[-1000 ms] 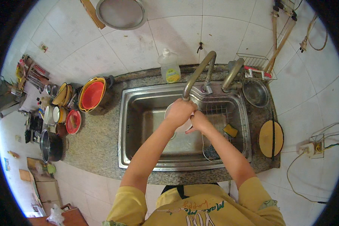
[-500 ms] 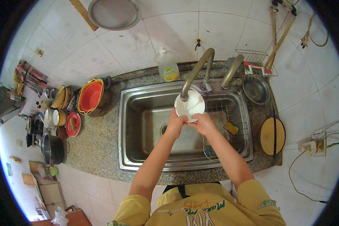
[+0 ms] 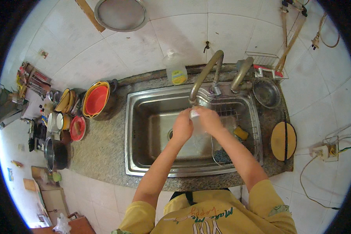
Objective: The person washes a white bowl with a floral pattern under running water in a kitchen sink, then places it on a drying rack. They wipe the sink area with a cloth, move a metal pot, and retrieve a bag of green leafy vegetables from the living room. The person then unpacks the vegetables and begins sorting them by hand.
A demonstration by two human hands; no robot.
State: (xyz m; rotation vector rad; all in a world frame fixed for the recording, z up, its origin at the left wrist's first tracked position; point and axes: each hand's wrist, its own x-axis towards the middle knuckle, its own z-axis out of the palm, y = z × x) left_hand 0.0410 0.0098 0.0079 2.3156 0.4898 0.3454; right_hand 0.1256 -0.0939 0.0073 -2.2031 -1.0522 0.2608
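Under the curved tap, a small white bowl is held up between my two hands above the sink. My left hand is closed on its left side, and my right hand grips it from the right. The bowl is tilted steeply, so only a bit of white shows between the fingers; most of it is hidden or blurred. A pale smear below the hands could be water or part of the bowl; I cannot tell which.
A wire rack lies in the sink's right side, with a yellow sponge on it. Behind the sink stand a clear soap bottle and a second spout. Red and yellow baskets and a dark pot line the left counter.
The bowl has turned from facing up with its round inside showing to a steep tilt between my hands. My right hand has risen and my left has shifted slightly.
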